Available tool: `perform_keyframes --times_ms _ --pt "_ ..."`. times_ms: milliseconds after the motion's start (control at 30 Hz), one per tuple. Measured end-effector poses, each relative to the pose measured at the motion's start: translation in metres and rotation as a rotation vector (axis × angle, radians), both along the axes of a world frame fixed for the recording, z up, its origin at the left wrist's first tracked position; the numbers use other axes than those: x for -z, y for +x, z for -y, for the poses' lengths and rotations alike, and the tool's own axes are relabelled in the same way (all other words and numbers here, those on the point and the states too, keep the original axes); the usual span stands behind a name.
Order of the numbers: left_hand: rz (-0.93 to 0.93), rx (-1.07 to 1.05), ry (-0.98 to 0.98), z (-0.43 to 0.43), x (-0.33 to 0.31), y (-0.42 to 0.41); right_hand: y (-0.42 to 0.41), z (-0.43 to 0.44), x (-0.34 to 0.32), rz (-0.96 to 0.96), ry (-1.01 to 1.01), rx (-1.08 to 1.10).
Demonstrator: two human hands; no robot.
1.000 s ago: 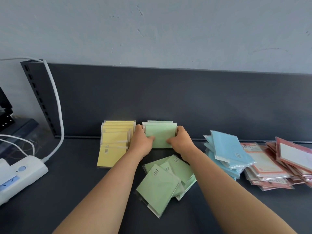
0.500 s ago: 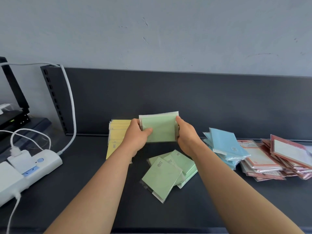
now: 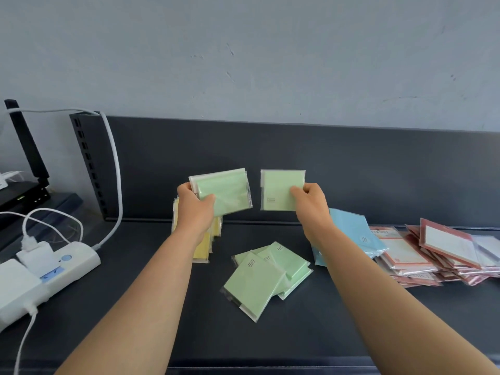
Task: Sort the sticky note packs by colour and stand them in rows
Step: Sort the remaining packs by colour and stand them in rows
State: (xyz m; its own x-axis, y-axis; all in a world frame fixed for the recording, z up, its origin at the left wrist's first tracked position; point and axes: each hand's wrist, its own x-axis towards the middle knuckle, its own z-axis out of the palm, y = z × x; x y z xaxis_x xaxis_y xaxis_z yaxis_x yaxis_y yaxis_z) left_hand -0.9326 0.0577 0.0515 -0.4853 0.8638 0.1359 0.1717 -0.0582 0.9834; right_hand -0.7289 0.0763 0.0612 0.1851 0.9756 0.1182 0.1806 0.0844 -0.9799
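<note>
Sticky note packs, held left: a bundle of green packs [image 3: 226, 192] is raised above the bench [image 3: 140, 299], slightly tilted. The layers overlap, so they cannot be counted.
Sticky note pack, held right: a single green pack [image 3: 278, 189] is held upright just beside the bundle, not touching it. The small print at its lower left is too tiny to read.
Left grip [image 3: 195, 209]: clenched round the bundle's left edge, thumb across the front, fingers hidden behind.
Right grip [image 3: 311, 202]: pinching the single pack's right edge, thumb on its face.
Loose green packs [image 3: 259, 280]: an overlapping heap lying flat between the forearms, the lower ones mostly covered.
Yellow packs [image 3: 203, 250]: largely hidden behind the left wrist. I cannot tell whether they stand or lean.
Blue packs [image 3: 354, 231]: a flat pile, partly covered by the right forearm.
Red-bordered packs [image 3: 433, 253]: a sprawling heap cut off at the right edge.
Materials: square pastel paper pads in glossy clear wrap, on a matte dark grey bench with a raised back panel [image 3: 378, 169].
Far left: a white power strip [image 3: 67, 266] and its cables, partly out of frame.
</note>
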Motion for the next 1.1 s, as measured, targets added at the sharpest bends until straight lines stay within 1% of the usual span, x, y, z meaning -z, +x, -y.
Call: perform_keyframes --times_ms 100,200,267,333,433,567,667,733,800,933,1000,1100 --pt "-0.015 -0.001 -0.004 0.001 0.000 0.001 0.007 0.006 0.003 -0.012 -0.053 -0.086" --pt "-0.011 0.006 0.012 0.004 0.000 0.005 0.013 0.020 0.003 0.099 -0.115 -0.295" --pt "-0.005 0.012 0.027 0.007 0.000 0.009 0.014 0.031 0.006 0.205 -0.158 -0.391" --pt "-0.010 0.018 0.025 0.011 0.001 0.013 0.014 0.038 0.012 0.314 -0.187 -0.403" --pt "-0.016 0.036 0.006 0.016 0.005 0.019 0.008 0.045 0.019 0.444 -0.201 -0.366" --pt "-0.011 0.078 -0.029 0.021 0.012 0.023 0.000 0.054 0.023 0.536 -0.204 -0.358" --pt "-0.043 0.127 -0.056 0.023 0.017 0.027 -0.001 0.050 0.025 0.511 -0.182 -0.288" --pt "-0.055 0.153 -0.066 0.022 0.020 0.028 -0.002 0.045 0.023 0.437 -0.148 -0.215" --pt "-0.058 0.186 -0.074 0.019 0.023 0.030 -0.004 0.039 0.021 0.355 -0.121 -0.223" --pt "-0.077 0.256 -0.089 0.010 0.027 0.035 -0.009 0.021 0.024 0.326 -0.083 -0.266" --pt "-0.109 0.275 -0.094 0.002 0.029 0.037 -0.011 0.012 0.027 0.288 -0.095 -0.233" --pt "-0.204 0.288 -0.136 -0.014 0.034 0.037 -0.013 -0.004 0.032 0.246 -0.120 -0.161"
